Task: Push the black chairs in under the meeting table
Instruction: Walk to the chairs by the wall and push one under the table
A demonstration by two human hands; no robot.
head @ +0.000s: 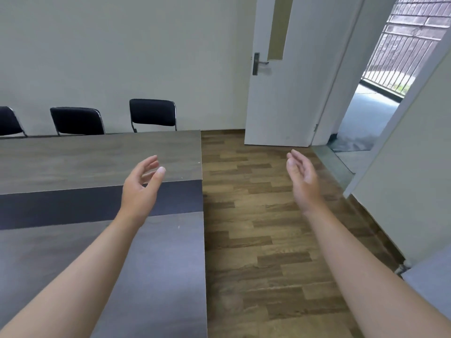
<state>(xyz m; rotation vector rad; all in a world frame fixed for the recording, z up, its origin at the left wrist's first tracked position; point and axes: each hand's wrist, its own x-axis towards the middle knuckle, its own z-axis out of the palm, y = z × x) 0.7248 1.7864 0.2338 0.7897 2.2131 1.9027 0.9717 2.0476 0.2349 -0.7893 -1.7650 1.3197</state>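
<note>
The grey-brown meeting table point(73, 157) with a dark centre strip fills the left half of the head view. Beyond its far edge stand three black chairs with metal frames: one point(152, 113) nearest the table's end, one point(76, 120) to its left, one point(8, 121) cut off at the frame's left edge. Only their backrests show above the tabletop. My left hand point(142, 189) hovers over the table near its end, fingers apart and empty. My right hand point(303, 178) is raised over the wooden floor beside the table, also open and empty.
Wooden floor point(263, 240) runs along the table's end to a white door point(288, 69) standing open at the back right. The doorway point(366, 118) leads out to a walkway with a railing. A white wall point(415, 167) closes in on the right.
</note>
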